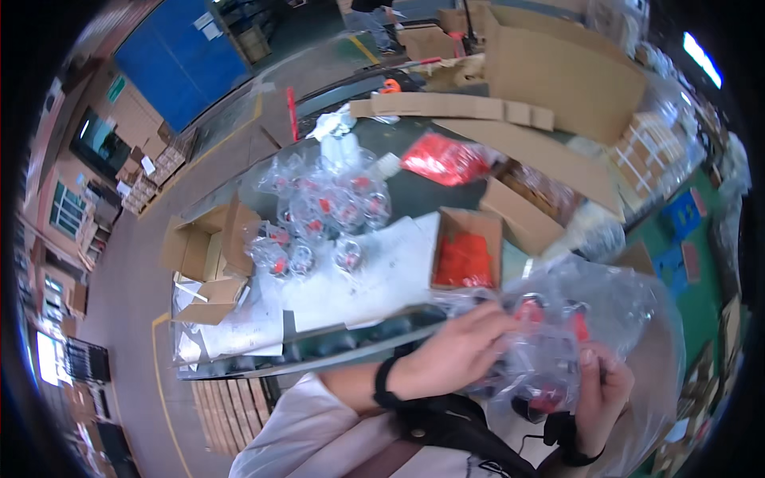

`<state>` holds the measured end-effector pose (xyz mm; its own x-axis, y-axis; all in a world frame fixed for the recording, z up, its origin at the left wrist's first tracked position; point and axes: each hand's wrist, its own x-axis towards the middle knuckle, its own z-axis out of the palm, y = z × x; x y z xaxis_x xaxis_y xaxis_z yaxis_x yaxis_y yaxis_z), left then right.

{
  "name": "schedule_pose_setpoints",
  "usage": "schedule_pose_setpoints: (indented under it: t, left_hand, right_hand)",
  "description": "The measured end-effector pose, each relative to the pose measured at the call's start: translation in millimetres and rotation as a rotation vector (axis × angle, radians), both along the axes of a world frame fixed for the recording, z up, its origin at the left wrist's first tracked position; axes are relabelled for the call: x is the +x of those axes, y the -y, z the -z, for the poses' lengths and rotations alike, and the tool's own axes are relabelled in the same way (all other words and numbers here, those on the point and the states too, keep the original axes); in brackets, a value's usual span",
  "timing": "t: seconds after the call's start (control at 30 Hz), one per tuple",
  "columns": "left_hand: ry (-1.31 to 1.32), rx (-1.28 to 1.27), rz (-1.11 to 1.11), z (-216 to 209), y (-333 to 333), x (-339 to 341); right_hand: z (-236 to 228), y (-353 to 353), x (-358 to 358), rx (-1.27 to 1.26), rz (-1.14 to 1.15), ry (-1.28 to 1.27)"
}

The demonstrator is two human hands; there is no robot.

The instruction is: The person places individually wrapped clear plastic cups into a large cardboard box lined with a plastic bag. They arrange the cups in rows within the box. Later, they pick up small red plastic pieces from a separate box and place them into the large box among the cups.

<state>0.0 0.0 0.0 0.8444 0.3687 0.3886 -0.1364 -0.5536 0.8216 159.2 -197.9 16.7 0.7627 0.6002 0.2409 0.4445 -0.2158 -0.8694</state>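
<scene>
My left hand (pixel 466 346) is closed, its fingers pinching clear plastic at the near right edge of the table. My right hand (pixel 603 390) is closed too, thumb and fingers gripping a crumpled clear plastic bag (pixel 530 358) from the other side. Red and dark pieces show through the plastic between my hands, but I cannot make out their kind. Around and beyond my right hand spreads a large clear plastic liner (pixel 645 319). An open carton holding red pieces (pixel 464 259) stands just past my left hand.
Several clear-bagged parts with red pieces (pixel 327 203) cluster on the table (pixel 382 279). An open carton (pixel 209 247) stands at the left, and a red plastic packet (pixel 446 159) lies farther back. Large cardboard (pixel 558 80) rises behind. A person (pixel 373 20) stands far off.
</scene>
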Motion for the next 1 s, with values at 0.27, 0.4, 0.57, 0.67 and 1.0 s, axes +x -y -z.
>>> schedule_pose_setpoints:
  t: [0.27,0.4,0.57,0.67,1.0]
  left_hand:
    - [-0.175,0.152,-0.472,27,-183,-173]
    - [-0.292,0.085,-0.693,90,-230,-225]
    - [-0.249,-0.012,-0.795,141,-248,-228]
    - [-0.175,-0.041,-0.833,156,-255,-216]
    - [-0.491,0.225,-0.669,177,-259,-176]
  right_hand:
    - [-18,-258,-32,-0.053,-0.231,-0.032]
    - [27,-362,-24,0.010,-0.314,-0.052]
    - [99,-458,-3,-0.207,-0.226,0.367]
    - [145,-506,-18,-0.402,-0.198,0.459]
    - [117,-415,-55,-0.151,-0.352,0.341]
